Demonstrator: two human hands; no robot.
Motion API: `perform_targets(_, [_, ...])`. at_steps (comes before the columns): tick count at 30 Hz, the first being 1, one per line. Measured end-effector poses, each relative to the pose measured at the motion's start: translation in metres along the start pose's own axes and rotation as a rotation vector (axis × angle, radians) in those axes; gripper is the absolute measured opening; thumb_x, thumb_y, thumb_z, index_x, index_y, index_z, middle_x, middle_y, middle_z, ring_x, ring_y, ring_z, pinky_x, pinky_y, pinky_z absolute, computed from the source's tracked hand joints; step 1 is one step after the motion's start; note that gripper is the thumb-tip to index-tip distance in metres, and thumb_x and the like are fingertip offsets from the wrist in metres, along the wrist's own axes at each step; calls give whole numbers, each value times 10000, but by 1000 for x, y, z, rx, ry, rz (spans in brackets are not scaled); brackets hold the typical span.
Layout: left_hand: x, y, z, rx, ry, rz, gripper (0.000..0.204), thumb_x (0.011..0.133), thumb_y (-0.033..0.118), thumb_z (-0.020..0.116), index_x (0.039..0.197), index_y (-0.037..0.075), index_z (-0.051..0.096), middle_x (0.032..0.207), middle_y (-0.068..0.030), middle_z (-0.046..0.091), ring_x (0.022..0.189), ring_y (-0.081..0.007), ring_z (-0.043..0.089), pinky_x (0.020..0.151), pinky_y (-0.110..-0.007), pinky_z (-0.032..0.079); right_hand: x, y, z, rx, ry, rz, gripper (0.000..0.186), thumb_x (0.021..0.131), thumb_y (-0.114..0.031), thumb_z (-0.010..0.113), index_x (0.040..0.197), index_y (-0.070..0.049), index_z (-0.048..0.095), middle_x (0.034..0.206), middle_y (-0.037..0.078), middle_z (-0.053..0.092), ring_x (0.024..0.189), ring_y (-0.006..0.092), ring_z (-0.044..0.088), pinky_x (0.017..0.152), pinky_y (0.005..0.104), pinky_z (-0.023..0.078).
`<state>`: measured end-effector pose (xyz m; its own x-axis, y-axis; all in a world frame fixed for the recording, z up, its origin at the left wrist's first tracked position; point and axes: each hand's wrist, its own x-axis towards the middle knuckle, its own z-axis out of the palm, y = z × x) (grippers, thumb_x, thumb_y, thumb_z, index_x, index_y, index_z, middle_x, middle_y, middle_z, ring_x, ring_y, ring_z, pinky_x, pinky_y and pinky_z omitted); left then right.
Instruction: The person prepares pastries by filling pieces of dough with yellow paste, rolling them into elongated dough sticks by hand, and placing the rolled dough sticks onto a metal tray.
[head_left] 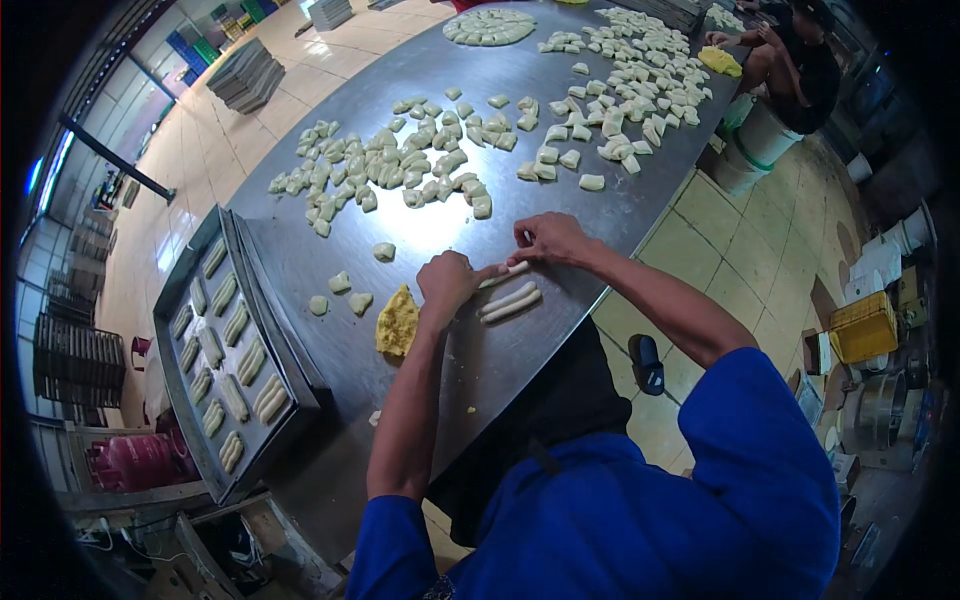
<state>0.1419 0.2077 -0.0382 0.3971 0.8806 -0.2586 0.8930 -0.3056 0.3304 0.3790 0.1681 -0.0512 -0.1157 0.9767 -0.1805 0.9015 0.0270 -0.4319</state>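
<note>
Both hands are at a thin strip of pale dough (506, 276) lying on the metal table. My right hand (552, 238) pinches its far end between thumb and fingertips. My left hand (450, 282) is closed at the other end, its thumb reaching along the strip; the fingers beneath are partly hidden. Just nearer to me, two finished-looking dough rolls (511, 302) lie side by side. A lump of yellow filling (397, 322) sits left of my left wrist. Beyond it are a few loose dough pieces (340, 282).
A metal tray (240, 455) of grouped dough rolls stands at the table's left edge. Many cut dough pieces (400, 160) cover the far table (290, 235), with a round dough slab (489, 27) behind. Another person (790, 70) sits far right beside yellow filling (720, 61). A sandal (647, 364) lies on the floor.
</note>
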Motion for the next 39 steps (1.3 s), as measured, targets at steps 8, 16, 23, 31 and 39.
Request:
perform_targets(8, [-1, -4, 8, 36, 132, 53, 715, 789, 740, 699, 717, 31, 754, 632, -114, 693, 590, -257, 682, 601, -401, 520, 4, 2, 5, 39, 77, -22, 610, 707, -756, 743, 872, -170, 700, 823, 84, 705, 839, 297, 690, 723, 447, 512])
perform_targets(16, [9, -11, 12, 29, 64, 12, 722, 786, 749, 697, 717, 33, 762, 619, -111, 685, 578, -252, 677, 590, -394, 518, 7, 1, 11, 11, 149, -60, 620, 737, -782, 697, 843, -170, 703, 769, 79, 698, 779, 293, 687, 694, 447, 508])
perform_targets(23, [5, -8, 3, -84, 41, 0, 759, 756, 776, 708, 689, 20, 747, 594, -114, 666, 544, -261, 657, 564, -410, 509, 11, 6, 6, 15, 127, -70, 636, 732, -793, 696, 796, -160, 701, 755, 79, 698, 766, 288, 685, 683, 447, 501])
perform_targets(31, [5, -10, 8, 13, 115, 50, 784, 720, 802, 711, 674, 20, 732, 611, -137, 671, 572, -299, 672, 577, -439, 517, 15, 2, 3, -5, 67, -113, 649, 731, -786, 703, 796, -139, 700, 769, 84, 704, 784, 303, 693, 703, 453, 513])
perform_targets(39, [-31, -19, 11, -388, 122, -66, 574, 887, 561, 711, 999, -1, 728, 936, -181, 738, 835, -355, 705, 770, -474, 534, 0, 2, -6, 191, -10, -24, 504, 926, -611, 626, 1090, -146, 730, 1009, 130, 739, 958, 342, 697, 831, 482, 527])
